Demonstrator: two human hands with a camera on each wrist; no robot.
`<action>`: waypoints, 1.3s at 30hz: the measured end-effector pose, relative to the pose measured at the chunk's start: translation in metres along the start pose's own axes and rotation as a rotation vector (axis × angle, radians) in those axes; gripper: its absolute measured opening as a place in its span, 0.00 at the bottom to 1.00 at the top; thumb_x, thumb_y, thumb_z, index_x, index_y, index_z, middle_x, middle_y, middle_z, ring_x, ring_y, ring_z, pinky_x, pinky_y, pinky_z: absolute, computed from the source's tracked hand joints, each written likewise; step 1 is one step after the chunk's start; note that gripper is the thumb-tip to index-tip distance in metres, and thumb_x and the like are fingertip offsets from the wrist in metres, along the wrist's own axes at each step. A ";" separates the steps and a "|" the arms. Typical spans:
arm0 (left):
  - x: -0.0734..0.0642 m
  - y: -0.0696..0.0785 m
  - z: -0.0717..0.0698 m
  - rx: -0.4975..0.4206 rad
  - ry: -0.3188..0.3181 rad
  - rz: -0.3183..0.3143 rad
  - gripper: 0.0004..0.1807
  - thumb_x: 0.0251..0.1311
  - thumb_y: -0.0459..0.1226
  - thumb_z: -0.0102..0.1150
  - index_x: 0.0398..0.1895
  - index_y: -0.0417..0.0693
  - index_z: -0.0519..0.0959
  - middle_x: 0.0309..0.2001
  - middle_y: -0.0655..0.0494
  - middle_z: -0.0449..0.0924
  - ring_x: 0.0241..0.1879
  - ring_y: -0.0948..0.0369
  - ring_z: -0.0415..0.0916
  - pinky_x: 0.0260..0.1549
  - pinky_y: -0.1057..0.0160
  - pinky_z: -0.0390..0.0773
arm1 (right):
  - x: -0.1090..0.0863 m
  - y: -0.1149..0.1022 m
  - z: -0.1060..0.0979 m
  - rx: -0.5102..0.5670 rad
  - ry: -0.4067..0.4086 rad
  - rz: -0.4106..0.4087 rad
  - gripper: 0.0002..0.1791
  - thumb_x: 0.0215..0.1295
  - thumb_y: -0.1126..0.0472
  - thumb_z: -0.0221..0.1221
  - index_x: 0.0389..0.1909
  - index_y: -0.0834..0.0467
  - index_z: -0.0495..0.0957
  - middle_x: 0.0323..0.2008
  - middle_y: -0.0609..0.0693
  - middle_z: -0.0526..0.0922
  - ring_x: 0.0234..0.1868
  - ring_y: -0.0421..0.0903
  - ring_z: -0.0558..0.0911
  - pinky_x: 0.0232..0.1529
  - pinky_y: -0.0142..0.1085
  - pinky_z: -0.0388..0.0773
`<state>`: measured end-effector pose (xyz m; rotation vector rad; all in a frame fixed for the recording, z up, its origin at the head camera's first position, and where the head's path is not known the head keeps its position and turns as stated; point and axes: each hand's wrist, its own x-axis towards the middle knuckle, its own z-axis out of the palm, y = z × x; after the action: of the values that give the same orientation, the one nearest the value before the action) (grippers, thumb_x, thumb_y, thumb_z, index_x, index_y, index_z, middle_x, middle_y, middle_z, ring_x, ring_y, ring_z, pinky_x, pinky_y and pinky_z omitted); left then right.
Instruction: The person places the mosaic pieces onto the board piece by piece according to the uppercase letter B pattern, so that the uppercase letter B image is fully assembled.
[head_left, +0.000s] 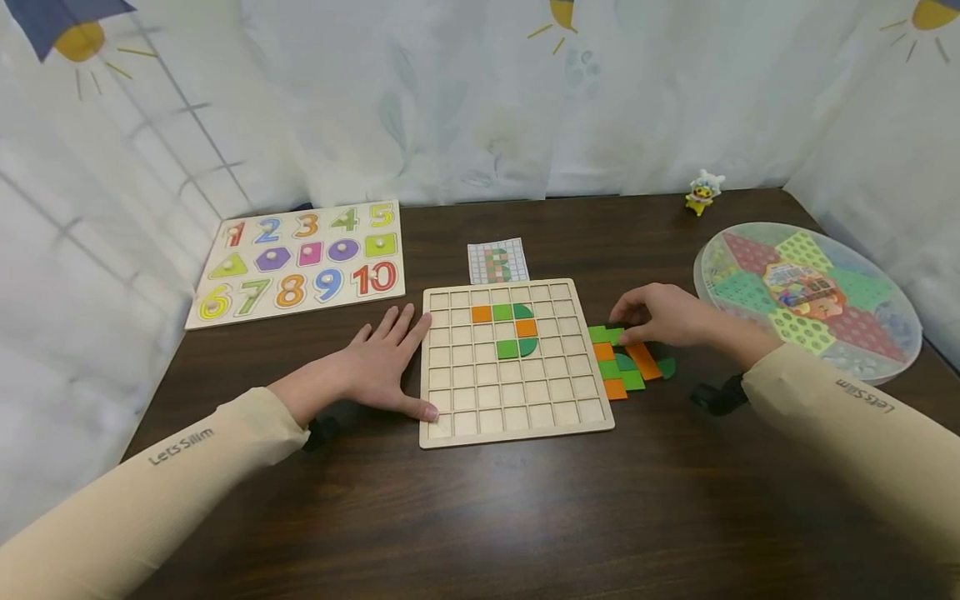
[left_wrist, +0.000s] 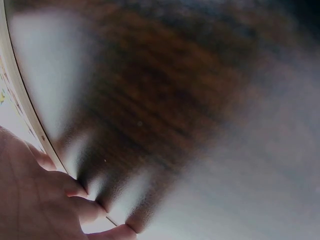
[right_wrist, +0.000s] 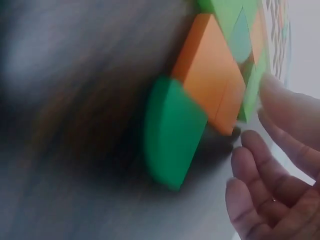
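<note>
My left hand [head_left: 382, 367] lies spread at the left edge of a wooden grid board [head_left: 487, 400], its thumb on the lower left corner and its fingertips by the upper edge. On the board sit orange squares [head_left: 482, 314], light green squares [head_left: 507, 349] and dark green quarter-circles [head_left: 528, 347]. My right hand [head_left: 660, 313] hovers low over a cluster of loose tiles beside the board, fingers loosely bent. In the right wrist view its thumb and fingers [right_wrist: 250, 165] are apart with no tile between them; the thumb is close to a light green tile [right_wrist: 252, 90]. An orange tile [right_wrist: 210, 70] and a dark green quarter-circle [right_wrist: 172, 132] lie nearby.
Behind the board lies a small pattern card [head_left: 498, 262]. A number-and-shape puzzle board [head_left: 300, 296] stands at the back left. On the right is a round Chinese checkers case [head_left: 810, 292], with a small yellow-and-white figurine [head_left: 703, 192] behind it. White curtains [head_left: 480, 100] surround the table.
</note>
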<state>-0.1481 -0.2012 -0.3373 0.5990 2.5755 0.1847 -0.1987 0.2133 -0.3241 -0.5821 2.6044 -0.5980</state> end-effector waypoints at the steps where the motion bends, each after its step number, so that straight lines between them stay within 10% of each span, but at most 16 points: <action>1: 0.000 0.000 0.000 -0.002 0.002 0.000 0.75 0.48 0.72 0.67 0.84 0.42 0.35 0.82 0.35 0.27 0.81 0.35 0.27 0.72 0.26 0.43 | -0.003 0.002 -0.001 0.003 -0.009 0.003 0.11 0.65 0.60 0.69 0.46 0.59 0.84 0.41 0.50 0.87 0.41 0.45 0.82 0.47 0.45 0.81; 9: -0.002 -0.001 0.001 -0.007 0.003 -0.003 0.74 0.48 0.71 0.67 0.84 0.42 0.35 0.82 0.34 0.28 0.81 0.35 0.28 0.72 0.26 0.42 | -0.015 0.017 -0.004 0.024 -0.089 0.032 0.14 0.65 0.56 0.70 0.46 0.60 0.82 0.42 0.50 0.85 0.41 0.45 0.79 0.45 0.41 0.79; 39: -0.001 0.000 0.002 0.001 0.007 0.000 0.74 0.48 0.72 0.67 0.84 0.42 0.36 0.82 0.34 0.29 0.81 0.35 0.28 0.72 0.26 0.43 | -0.017 0.009 -0.014 0.058 0.026 -0.009 0.12 0.68 0.62 0.67 0.49 0.62 0.82 0.42 0.51 0.87 0.41 0.45 0.84 0.44 0.42 0.83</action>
<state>-0.1465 -0.2011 -0.3383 0.6000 2.5823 0.1857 -0.1940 0.2335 -0.3120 -0.5711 2.6008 -0.6862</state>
